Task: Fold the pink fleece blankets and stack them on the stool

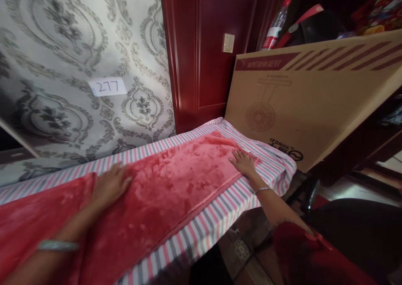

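A long piece of red plush cloth [176, 180] lies spread over a striped cloth [201, 239] in pink, grey and white. My right hand [244, 163] rests palm down with spread fingers near the far right end of the plush. On the plush further left lies my left hand [109, 184], slightly blurred, with its thumb held away from the fingers. Beside that hand a fold or edge crosses the plush, and a second stretch of red runs out of view at the lower left. Neither hand grips anything.
A large cardboard box [282, 96] stands at the right end, with a plastic bottle [276, 25] above its edge. Behind are a patterned wall [78, 37] with a paper marked 277 [108, 86], and a dark red wood panel [210, 67]. A dark seat [354, 226] stands at lower right.
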A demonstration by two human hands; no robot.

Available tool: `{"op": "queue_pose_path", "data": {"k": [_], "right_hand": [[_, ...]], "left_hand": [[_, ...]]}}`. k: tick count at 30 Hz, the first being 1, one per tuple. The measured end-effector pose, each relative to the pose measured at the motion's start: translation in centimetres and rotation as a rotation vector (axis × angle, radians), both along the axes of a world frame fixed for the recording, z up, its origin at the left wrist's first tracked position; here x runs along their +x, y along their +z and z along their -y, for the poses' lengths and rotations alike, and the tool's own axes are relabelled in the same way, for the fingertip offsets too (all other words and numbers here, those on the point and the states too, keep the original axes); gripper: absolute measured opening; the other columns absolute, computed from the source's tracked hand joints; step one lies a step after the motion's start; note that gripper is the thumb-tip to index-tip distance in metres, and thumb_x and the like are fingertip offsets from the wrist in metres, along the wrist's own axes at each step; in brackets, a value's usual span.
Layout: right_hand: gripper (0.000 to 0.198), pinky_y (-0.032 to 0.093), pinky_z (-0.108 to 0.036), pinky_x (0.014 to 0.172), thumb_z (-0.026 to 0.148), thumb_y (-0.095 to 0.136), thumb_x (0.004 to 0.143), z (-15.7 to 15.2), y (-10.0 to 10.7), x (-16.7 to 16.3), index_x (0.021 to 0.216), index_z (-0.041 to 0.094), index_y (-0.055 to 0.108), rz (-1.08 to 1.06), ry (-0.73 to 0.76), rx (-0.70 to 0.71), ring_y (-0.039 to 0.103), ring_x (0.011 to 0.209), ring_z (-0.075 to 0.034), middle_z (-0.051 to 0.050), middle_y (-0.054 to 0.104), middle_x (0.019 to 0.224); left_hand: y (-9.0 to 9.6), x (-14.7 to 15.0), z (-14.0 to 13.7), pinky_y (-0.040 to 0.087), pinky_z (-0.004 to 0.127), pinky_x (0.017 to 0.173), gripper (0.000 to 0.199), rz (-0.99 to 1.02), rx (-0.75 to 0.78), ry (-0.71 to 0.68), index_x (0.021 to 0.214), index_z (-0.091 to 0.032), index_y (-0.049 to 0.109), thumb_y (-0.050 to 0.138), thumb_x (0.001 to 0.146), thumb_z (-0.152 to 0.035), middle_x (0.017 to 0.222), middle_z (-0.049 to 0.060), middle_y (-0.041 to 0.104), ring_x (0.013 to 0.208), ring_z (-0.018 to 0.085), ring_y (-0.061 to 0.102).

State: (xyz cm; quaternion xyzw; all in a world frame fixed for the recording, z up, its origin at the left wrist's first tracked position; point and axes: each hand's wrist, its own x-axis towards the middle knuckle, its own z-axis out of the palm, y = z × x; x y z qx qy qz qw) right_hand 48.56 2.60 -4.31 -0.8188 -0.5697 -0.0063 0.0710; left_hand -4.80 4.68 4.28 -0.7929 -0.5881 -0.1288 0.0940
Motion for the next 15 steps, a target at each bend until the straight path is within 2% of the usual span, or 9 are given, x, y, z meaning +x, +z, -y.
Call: {"op": "queue_pose_path", "data": {"k": [1, 4, 8, 11, 15], "right_hand": [[0.061, 0.017, -0.058, 0.118, 0.053, 0.030, 0.101, 0.0, 0.0, 0.0, 0.156, 0.026, 0.032, -0.001, -0.001, 0.000, 0.022, 0.151, -0.028, -0.008, 0.026, 0.164], [0.060, 0.018, -0.058, 0.118, 0.053, 0.030, 0.102, 0.1, 0.1, -0.2, 0.155, 0.026, 0.034, -0.001, -0.002, -0.002, 0.023, 0.150, -0.028, -0.009, 0.027, 0.164], [0.060, 0.019, -0.058, 0.117, 0.053, 0.032, 0.101, 0.1, 0.1, -0.2, 0.155, 0.026, 0.035, 0.003, -0.003, 0.008, 0.023, 0.150, -0.028, -0.009, 0.028, 0.163], [0.058, 0.021, -0.058, 0.117, 0.050, 0.035, 0.101, 0.0, 0.4, 0.1, 0.154, 0.026, 0.036, -0.007, -0.005, 0.004, 0.024, 0.150, -0.028, -0.008, 0.029, 0.163], [0.053, 0.029, -0.057, 0.114, 0.044, 0.036, 0.101, -0.6, 1.7, -0.4, 0.150, 0.025, 0.045, -0.041, -0.020, 0.017, 0.035, 0.145, -0.031, -0.011, 0.042, 0.157]], "left_hand": [[-0.5, 1.9, -0.6, 0.037, 0.049, 0.113, 0.050, -0.036, -0.052, -0.116, 0.142, -0.011, 0.049, 0.039, 0.100, -0.035, 0.150, 0.018, 0.047, 0.140, 0.032, 0.043], [-2.0, 8.2, -2.1, 0.026, 0.050, 0.119, 0.057, -0.080, -0.144, -0.351, 0.150, -0.019, 0.042, 0.040, 0.098, -0.043, 0.158, 0.015, 0.039, 0.147, 0.030, 0.033], [-4.0, 14.8, -2.4, 0.021, 0.055, 0.120, 0.061, -0.034, -0.164, -0.516, 0.153, -0.022, 0.037, 0.037, 0.098, -0.049, 0.161, 0.015, 0.035, 0.150, 0.030, 0.026], [-5.8, 17.1, -1.6, 0.023, 0.060, 0.118, 0.062, -0.042, -0.148, -0.566, 0.152, -0.026, 0.040, 0.043, 0.096, -0.053, 0.161, 0.013, 0.033, 0.149, 0.036, 0.027], [-7.5, 17.4, -1.1, 0.021, 0.062, 0.117, 0.063, -0.035, -0.079, -0.564, 0.153, -0.029, 0.039, 0.048, 0.094, -0.052, 0.162, 0.012, 0.033, 0.148, 0.038, 0.028]]}}
